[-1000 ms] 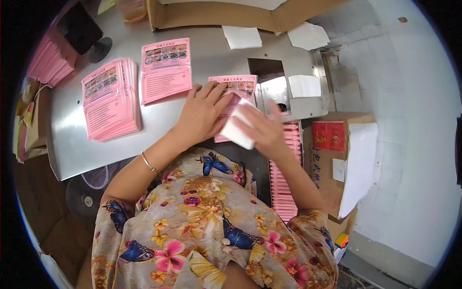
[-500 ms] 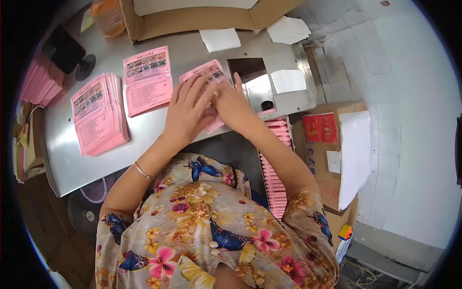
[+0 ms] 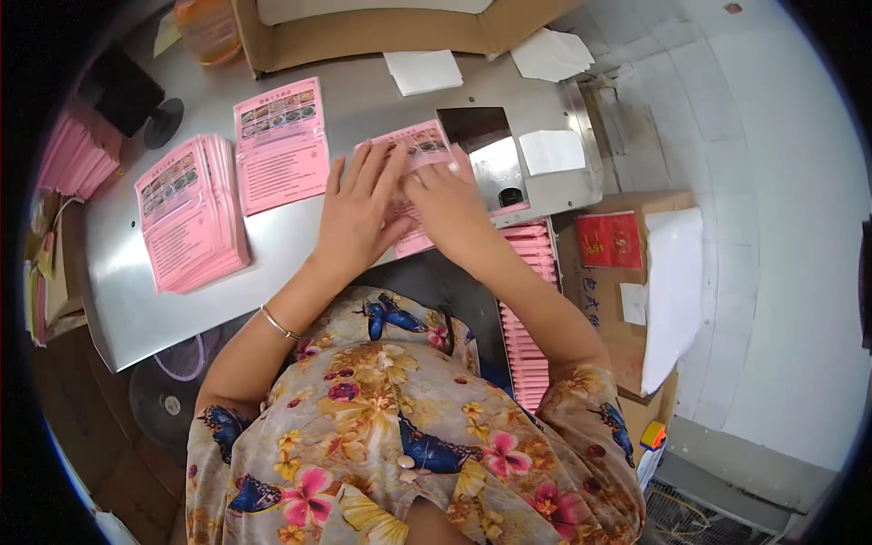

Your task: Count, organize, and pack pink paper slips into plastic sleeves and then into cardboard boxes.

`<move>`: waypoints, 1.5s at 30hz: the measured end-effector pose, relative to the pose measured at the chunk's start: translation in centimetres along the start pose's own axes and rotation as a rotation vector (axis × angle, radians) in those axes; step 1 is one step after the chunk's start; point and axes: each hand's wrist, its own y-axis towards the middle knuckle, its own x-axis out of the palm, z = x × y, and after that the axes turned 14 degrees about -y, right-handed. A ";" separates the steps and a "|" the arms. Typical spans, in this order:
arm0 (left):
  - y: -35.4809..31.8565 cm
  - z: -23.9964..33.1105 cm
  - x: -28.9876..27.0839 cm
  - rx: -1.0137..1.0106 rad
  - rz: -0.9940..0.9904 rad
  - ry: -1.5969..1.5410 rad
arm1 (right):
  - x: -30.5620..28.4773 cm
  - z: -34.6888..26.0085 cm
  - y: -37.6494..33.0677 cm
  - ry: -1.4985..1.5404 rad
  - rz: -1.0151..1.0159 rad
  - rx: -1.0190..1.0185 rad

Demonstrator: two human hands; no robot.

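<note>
hands [image 3: 352,218] rest close together on a pink packet [image 3: 425,138], left splayed, right's grip unclear.

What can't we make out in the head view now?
All head view:
- Pink packet: middle hidden by the left hand and the right hand.
- Underside of the right hand's grip: hidden by the hand's own back; can't tell if anything is pinched.
- Cardboard box: far side cut off by the top edge.
- Pink pile at far left: partly behind the black stand.
- Packet's fine print: too small.
</note>
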 end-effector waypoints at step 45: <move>-0.8 -0.5 -1.0 0.057 0.053 -0.067 | -2.1 4.0 -3.5 1.740 0.198 0.878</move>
